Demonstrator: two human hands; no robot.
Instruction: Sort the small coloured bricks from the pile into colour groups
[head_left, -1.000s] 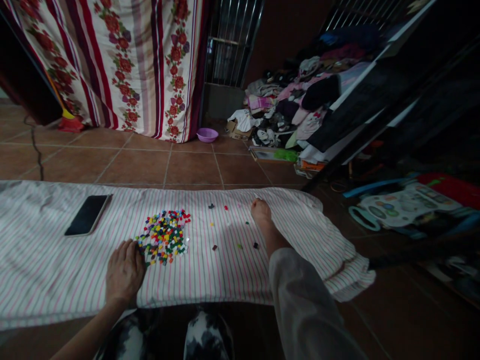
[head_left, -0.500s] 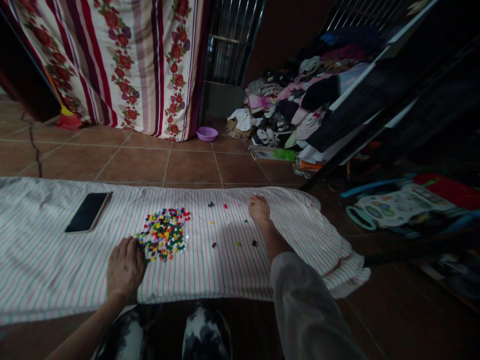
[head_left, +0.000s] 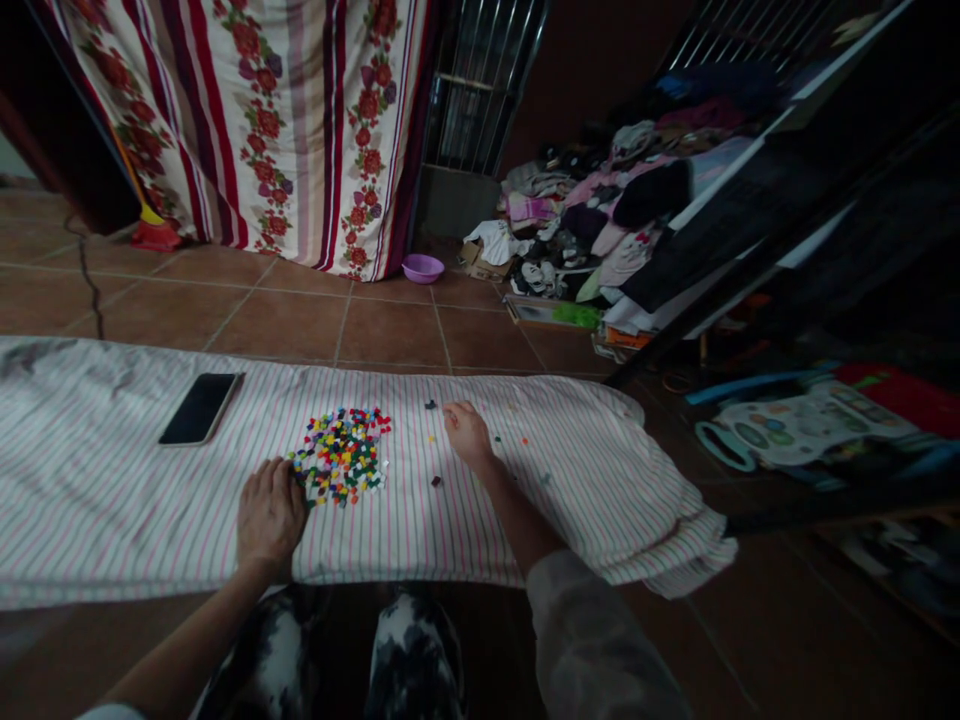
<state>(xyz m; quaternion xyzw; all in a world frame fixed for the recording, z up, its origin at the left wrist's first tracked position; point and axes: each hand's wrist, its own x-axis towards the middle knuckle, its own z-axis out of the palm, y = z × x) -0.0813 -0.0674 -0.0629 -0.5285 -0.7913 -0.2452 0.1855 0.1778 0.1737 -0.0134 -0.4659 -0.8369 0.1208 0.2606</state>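
A pile of small, multicoloured cube-like pieces (head_left: 341, 455) lies spread on a striped cloth (head_left: 360, 550). My left hand (head_left: 271, 510) rests palm down at the pile's left edge, fingers stretched out and touching its nearest pieces. Right of the pile, my right hand (head_left: 466, 433) is over the cloth with its fingers curled together; whatever may be between them is hidden. Around it sit separate pieces: a dark one (head_left: 430, 405), a yellow one (head_left: 431, 440), a dark brown one (head_left: 436, 482), a green one (head_left: 497, 439) and an orange one (head_left: 525, 441).
A black-screened phone (head_left: 201, 409) lies on the cloth left of the pile. Beyond the cloth's far edge are a tiled floor, a purple basin (head_left: 423, 268), a floral curtain (head_left: 300, 130) and a heap of clothes (head_left: 585, 210). A dark slanted frame stands at right.
My right hand has moved left toward the pile, uncovering pieces on the right of the cloth. My left hand stays beside the pile. The whole view has shifted slightly.
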